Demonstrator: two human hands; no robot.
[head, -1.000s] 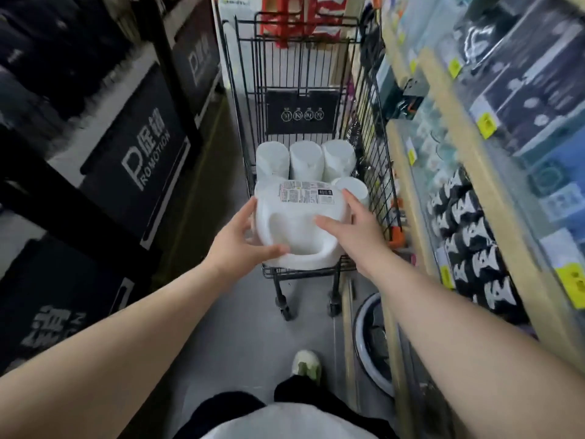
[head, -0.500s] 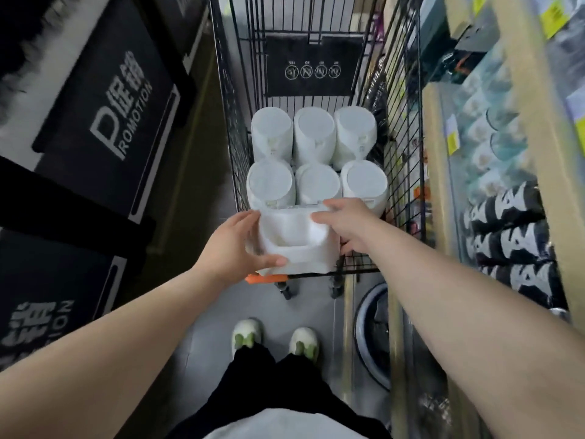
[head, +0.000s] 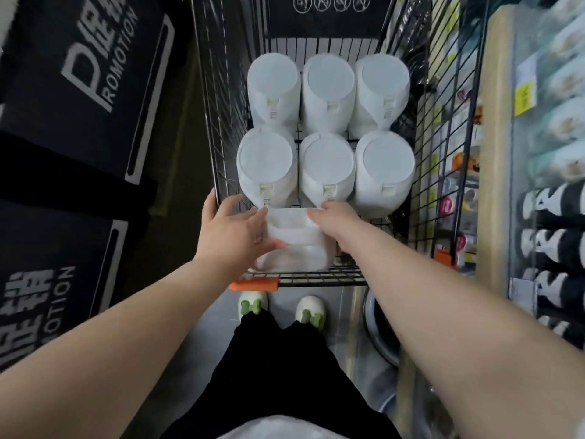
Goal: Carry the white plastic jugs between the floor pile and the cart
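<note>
White jugs [head: 326,134], six, already stand in the cart [head: 319,282]; left hand [head: 234,236] and right hand [head: 335,221] grip a seventh jug [head: 291,239] at the near edge, not yet released.

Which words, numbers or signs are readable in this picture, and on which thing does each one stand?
"PROMOTION", big P with "ROMOTION" beside it: upper black banner at left; the characters by it are blurred.
"OTION", the rest cut off: lower black banner.
Four round crossed icons, unreadable: black cart sign.
Small tags on the white jugs: too small.
Yellow price tag on the shelf: blurred.
</note>
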